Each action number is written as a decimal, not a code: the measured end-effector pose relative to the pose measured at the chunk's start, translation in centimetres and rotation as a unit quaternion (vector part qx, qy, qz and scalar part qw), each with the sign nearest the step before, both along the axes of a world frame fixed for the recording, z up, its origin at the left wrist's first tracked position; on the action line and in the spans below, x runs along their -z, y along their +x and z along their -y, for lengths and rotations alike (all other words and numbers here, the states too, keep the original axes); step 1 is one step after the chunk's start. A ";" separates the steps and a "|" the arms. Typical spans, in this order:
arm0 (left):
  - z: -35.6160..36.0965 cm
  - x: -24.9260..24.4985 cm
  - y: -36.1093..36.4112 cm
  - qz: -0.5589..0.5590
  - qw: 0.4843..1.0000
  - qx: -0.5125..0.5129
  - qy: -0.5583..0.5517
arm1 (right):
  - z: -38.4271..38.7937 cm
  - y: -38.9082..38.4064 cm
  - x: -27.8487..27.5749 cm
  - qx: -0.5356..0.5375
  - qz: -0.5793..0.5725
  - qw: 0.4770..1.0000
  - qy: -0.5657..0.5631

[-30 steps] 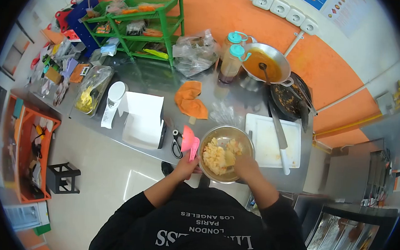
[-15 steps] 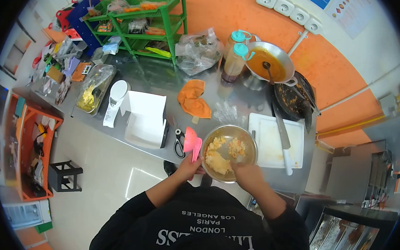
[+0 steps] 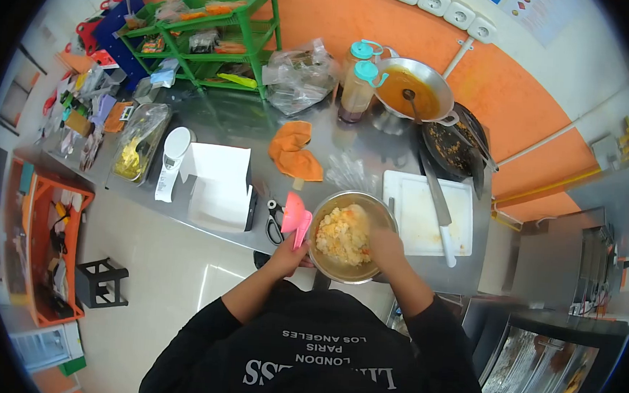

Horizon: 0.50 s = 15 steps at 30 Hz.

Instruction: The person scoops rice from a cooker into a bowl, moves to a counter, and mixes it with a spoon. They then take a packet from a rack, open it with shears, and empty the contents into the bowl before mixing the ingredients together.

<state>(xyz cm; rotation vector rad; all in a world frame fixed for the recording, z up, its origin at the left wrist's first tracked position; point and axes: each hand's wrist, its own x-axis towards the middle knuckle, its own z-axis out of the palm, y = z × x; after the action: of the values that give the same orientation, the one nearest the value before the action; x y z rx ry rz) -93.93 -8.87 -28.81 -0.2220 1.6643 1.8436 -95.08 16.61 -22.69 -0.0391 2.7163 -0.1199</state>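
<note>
My left hand point(image 3: 288, 258) is closed round the handle of a pink plastic scoop point(image 3: 295, 217), at the left rim of a steel bowl point(image 3: 353, 274). Inside the bowl lies a mound of cooked rice point(image 3: 343, 234) with orange bits. My right hand point(image 3: 387, 248) is closed over the bowl's right side, smeared by motion; what it grips is hidden. Black-handled scissors point(image 3: 274, 226) lie just left of the pink scoop. To the bowl's right, a knife point(image 3: 440, 208) rests across a white cutting board point(image 3: 407, 213).
An open white box point(image 3: 217, 190) and a kitchen scale point(image 3: 175, 155) stand to the left. Behind the bowl are an orange cloth point(image 3: 294, 152) and plastic wrap. A pan of orange liquid point(image 3: 414, 91), a dark wok point(image 3: 447, 147) and lidded bottles stand at the back.
The rice, spread in separate clumps before, is now gathered in one mound in the bowl. My right hand has shifted slightly up over the bowl. My left hand still holds the pink scoop.
</note>
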 end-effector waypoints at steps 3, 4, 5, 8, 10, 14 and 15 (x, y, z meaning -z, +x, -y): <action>0.5 0.4 -0.2 0.002 1.000 0.015 0.009 | 1.3 1.0 1.7 -0.106 -0.064 0.991 -0.060; 0.5 0.5 -0.3 0.004 1.000 0.012 0.008 | 1.9 2.2 2.0 -0.108 -0.062 0.990 -0.062; 0.5 0.8 -0.3 0.009 1.000 0.010 0.016 | 2.7 4.0 1.5 -0.151 -0.120 0.980 -0.050; 0.5 0.9 -0.3 0.018 1.000 0.003 0.021 | 4.0 8.0 0.9 -0.193 -0.171 0.966 -0.013; 0.5 0.7 -0.2 0.023 1.000 -0.001 0.018 | 3.2 8.6 1.6 -0.190 -0.160 0.969 0.006; 0.4 -0.1 -0.1 0.027 0.999 -0.015 0.009 | 0.9 5.0 -5.3 -0.094 -0.038 0.994 -0.035; 0.4 -0.2 -0.1 0.023 0.999 -0.024 0.006 | 1.0 4.7 -5.5 -0.094 -0.036 0.994 -0.035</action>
<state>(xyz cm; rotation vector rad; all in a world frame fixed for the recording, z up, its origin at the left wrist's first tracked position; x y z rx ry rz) -94.03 -9.22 -28.64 -0.2993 1.6298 1.8691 -90.38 15.63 -17.15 -0.3244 2.7633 -0.1611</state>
